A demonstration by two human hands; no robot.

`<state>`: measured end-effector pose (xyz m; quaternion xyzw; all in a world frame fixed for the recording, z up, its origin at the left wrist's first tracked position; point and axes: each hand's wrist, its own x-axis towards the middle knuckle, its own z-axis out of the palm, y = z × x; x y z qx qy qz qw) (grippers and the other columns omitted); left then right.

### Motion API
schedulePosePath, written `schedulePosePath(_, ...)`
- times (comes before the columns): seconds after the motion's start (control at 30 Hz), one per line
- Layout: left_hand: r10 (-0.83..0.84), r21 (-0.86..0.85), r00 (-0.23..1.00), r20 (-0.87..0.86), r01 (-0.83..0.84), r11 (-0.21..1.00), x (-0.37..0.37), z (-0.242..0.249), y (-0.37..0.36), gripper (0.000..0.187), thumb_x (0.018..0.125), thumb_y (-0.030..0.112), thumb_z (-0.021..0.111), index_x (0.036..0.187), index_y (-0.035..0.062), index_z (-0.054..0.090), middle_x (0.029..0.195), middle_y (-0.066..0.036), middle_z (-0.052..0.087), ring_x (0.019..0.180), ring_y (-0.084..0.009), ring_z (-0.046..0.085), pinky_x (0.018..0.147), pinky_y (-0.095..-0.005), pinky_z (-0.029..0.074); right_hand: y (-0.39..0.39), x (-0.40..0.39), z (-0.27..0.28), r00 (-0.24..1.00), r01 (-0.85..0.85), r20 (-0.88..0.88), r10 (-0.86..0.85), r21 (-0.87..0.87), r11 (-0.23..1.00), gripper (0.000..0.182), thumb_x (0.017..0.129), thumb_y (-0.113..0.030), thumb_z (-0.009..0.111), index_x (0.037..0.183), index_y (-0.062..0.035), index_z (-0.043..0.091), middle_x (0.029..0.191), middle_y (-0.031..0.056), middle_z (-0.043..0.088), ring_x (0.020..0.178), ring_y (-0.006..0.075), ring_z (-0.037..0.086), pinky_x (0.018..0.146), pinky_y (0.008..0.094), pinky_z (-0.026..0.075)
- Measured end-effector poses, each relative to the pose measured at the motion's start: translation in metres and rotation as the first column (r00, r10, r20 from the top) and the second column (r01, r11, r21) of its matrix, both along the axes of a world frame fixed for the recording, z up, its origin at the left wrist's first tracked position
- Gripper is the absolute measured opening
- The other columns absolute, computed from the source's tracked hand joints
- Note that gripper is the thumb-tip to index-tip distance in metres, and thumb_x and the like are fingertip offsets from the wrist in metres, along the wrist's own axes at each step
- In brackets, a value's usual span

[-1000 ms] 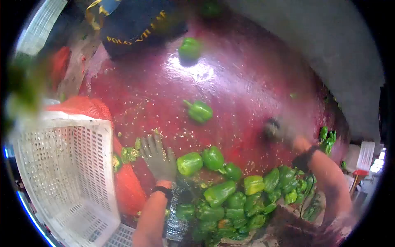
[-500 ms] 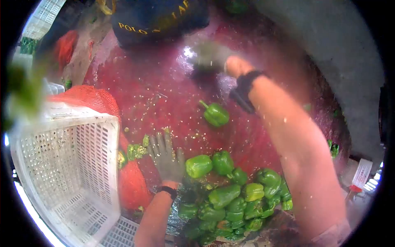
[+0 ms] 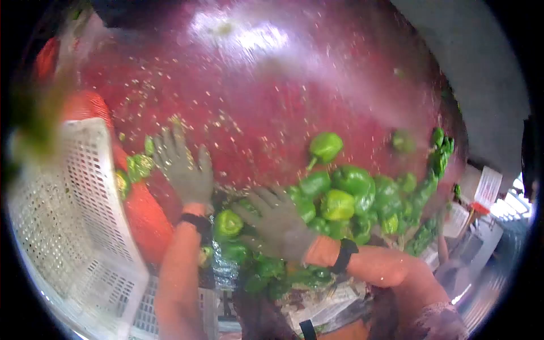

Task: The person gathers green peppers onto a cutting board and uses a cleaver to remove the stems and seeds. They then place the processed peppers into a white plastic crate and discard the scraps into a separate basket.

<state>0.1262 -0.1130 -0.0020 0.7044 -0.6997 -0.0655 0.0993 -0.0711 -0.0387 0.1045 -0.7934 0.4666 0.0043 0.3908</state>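
My left hand (image 3: 186, 173), in a grey-green glove, lies flat on the wet red surface (image 3: 238, 107) with its fingers spread. Pale seeds are scattered around it, and some cling to the glove. My right hand (image 3: 277, 224), gloved likewise, rests over the near-left part of a heap of green bell peppers (image 3: 352, 184), fingers stretched out. It partly hides the peppers beneath, and I see nothing gripped in it. Between the hands sits a light green pepper (image 3: 229, 224). Another bell pepper (image 3: 326, 147) lies at the heap's far edge, its stem toward me.
A white plastic crate (image 3: 107, 170) stands tilted at left, beside red mesh netting (image 3: 146, 215). Green pepper scraps (image 3: 139, 167) lie by the netting. More green pieces (image 3: 441, 153) line the right edge. A small white basket (image 3: 488, 187) is beyond it.
My right hand has come back from the far side of the surface to the pepper heap. My left hand stays flat and spread. The head view has shifted.
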Motion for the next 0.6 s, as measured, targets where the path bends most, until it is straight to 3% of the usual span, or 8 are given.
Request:
schedulePosePath(0.1,-0.027,-0.086,0.999,0.042,0.030,0.996,0.004,-0.014,0.006,0.068,0.094,0.038,0.059,0.152,0.0087,0.037,0.156,-0.022,0.033,0.145,-0.0411,0.026,0.120,-0.0519,0.017,0.013,-0.010,0.013,0.991,0.093,0.103,-0.087,-0.057,0.994,0.071,0.089,-0.044,0.063,0.144,-0.0051,0.044,0.135,0.0254,0.051,0.127,0.0413,0.048,0.110,0.0550,0.035)
schedulePosePath(0.23,-0.066,-0.220,0.994,0.088,0.084,0.972,0.007,-0.029,0.005,0.068,0.093,0.047,0.060,0.149,0.0114,0.043,0.150,-0.021,0.043,0.140,-0.0412,0.036,0.116,-0.0528,0.025,0.028,-0.085,0.039,0.938,0.211,0.302,-0.170,-0.111,0.971,0.059,0.087,-0.026,0.070,0.137,-0.0028,0.049,0.131,0.0242,0.053,0.120,0.0416,0.053,0.102,0.0501,0.044)
schedulePosePath(0.37,-0.085,-0.294,0.984,0.157,0.129,0.947,0.018,-0.047,0.002,0.067,0.094,0.053,0.056,0.149,0.0163,0.043,0.149,-0.022,0.044,0.137,-0.0419,0.040,0.114,-0.0520,0.029,0.086,-0.194,0.083,0.960,0.225,-0.122,-0.250,-0.187,0.956,0.051,0.086,-0.014,0.073,0.132,-0.0020,0.054,0.122,0.0212,0.063,0.107,0.0396,0.063,0.094,0.0452,0.051)
schedulePosePath(0.4,-0.100,-0.255,0.989,0.109,0.125,0.959,0.020,-0.046,0.001,0.068,0.094,0.054,0.055,0.150,0.0180,0.041,0.149,-0.022,0.044,0.135,-0.0423,0.042,0.112,-0.0525,0.032,0.113,-0.224,0.084,0.904,0.363,-0.206,-0.375,-0.091,0.927,0.047,0.086,-0.011,0.072,0.130,-0.0029,0.056,0.121,0.0199,0.064,0.108,0.0380,0.063,0.092,0.0438,0.052)
schedulePosePath(0.47,-0.095,-0.284,0.984,0.148,0.134,0.950,0.021,-0.051,0.000,0.068,0.094,0.055,0.053,0.151,0.0190,0.040,0.149,-0.022,0.044,0.134,-0.0423,0.043,0.111,-0.0533,0.032,0.177,-0.277,0.094,0.775,0.521,-0.322,-0.543,-0.160,0.838,0.034,0.090,-0.008,0.066,0.123,-0.0008,0.062,0.118,0.0190,0.066,0.107,0.0325,0.064,0.092,0.0392,0.051)
schedulePosePath(0.5,-0.090,-0.299,0.981,0.170,0.139,0.944,0.022,-0.053,-0.001,0.068,0.095,0.055,0.052,0.151,0.0194,0.039,0.149,-0.022,0.044,0.134,-0.0423,0.044,0.111,-0.0536,0.033,0.229,-0.308,0.089,0.593,0.721,-0.359,-0.721,-0.161,0.674,0.031,0.093,-0.010,0.064,0.122,0.0003,0.062,0.116,0.0181,0.067,0.103,0.0283,0.066,0.089,0.0358,0.051)
schedulePosePath(0.57,-0.099,-0.278,0.983,0.155,0.140,0.950,0.023,-0.054,0.000,0.066,0.096,0.055,0.050,0.147,0.0139,0.046,0.149,-0.021,0.045,0.137,-0.0394,0.041,0.117,-0.0492,0.027,0.313,-0.338,0.090,0.317,0.880,-0.490,-0.812,-0.169,0.445,0.025,0.096,-0.014,0.062,0.118,-0.0013,0.065,0.108,0.0126,0.069,0.090,0.0216,0.066,0.081,0.0317,0.051)
schedulePosePath(0.6,-0.110,-0.283,0.986,0.122,0.141,0.949,0.022,-0.053,0.000,0.065,0.096,0.055,0.051,0.146,0.0139,0.047,0.149,-0.021,0.045,0.137,-0.0392,0.041,0.117,-0.0492,0.027,0.377,-0.364,0.080,0.137,0.974,-0.540,-0.830,-0.078,0.211,0.026,0.096,-0.013,0.061,0.119,-0.0023,0.063,0.101,0.0104,0.069,0.084,0.0228,0.066,0.078,0.0335,0.051)
